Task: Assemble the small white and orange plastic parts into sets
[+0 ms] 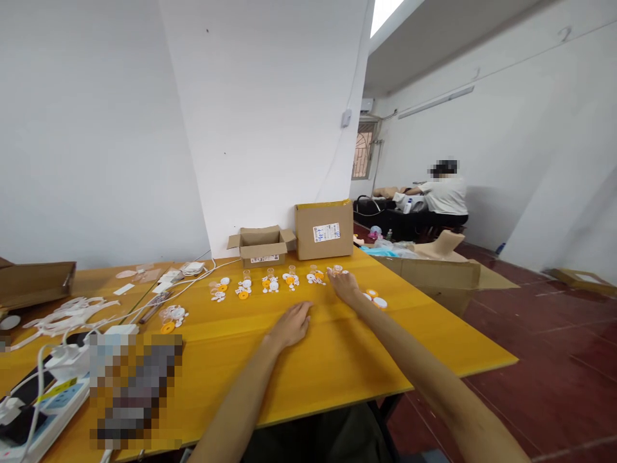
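Observation:
My left hand (292, 326) lies flat on the yellow table (337, 360), fingers stretched out, holding nothing. My right hand (344, 283) reaches further out, its fingers closed on small clear and orange parts (336, 270) at the right end of a row. That row of small white and orange part groups (267, 283) runs leftward across the table. Two more white and orange discs (376, 298) lie just right of my right wrist.
An open small cardboard box (263, 245) and a closed larger box (323, 229) stand against the white pillar. White cables, a power strip (53, 399) and chargers crowd the left. Big cartons (443, 267) sit beyond the table's right edge. A person (446, 193) sits far back.

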Demonstrator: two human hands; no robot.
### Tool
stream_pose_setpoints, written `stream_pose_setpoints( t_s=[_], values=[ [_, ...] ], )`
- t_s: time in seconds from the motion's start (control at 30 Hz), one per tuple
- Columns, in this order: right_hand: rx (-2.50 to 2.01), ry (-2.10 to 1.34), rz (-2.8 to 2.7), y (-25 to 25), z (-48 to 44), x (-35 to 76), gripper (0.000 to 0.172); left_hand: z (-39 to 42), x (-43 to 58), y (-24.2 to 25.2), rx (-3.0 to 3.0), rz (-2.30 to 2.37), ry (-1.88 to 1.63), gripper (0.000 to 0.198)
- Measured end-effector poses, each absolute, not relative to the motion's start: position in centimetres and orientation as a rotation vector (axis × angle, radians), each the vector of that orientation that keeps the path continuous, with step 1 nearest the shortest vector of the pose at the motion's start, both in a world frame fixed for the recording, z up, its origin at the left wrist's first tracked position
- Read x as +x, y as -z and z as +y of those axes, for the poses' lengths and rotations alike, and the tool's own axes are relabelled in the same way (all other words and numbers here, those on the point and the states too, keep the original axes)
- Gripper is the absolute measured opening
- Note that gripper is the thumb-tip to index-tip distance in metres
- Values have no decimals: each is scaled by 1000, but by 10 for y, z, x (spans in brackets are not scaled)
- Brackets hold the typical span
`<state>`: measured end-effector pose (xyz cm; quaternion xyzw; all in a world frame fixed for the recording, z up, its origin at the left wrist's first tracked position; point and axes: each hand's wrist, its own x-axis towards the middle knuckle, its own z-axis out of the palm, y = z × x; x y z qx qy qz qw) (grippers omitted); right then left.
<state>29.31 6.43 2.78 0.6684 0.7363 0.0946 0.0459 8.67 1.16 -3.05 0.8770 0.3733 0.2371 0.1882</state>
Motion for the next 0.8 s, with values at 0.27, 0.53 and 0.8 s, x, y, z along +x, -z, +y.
stream_pose_setpoints(
  t_s=[0.27,0.53,0.8],
  values=[
    [2050,-272,2154,-67,21,344,30,10,88,26,2481,1068,-624,40],
    [2035,-178,2141,-73,0,347,37,6,86,21,2470,1079,-620,40],
    [2023,6,2066,-70,9,349,34,6,87,22,2475,1099,-591,42]
  ],
)
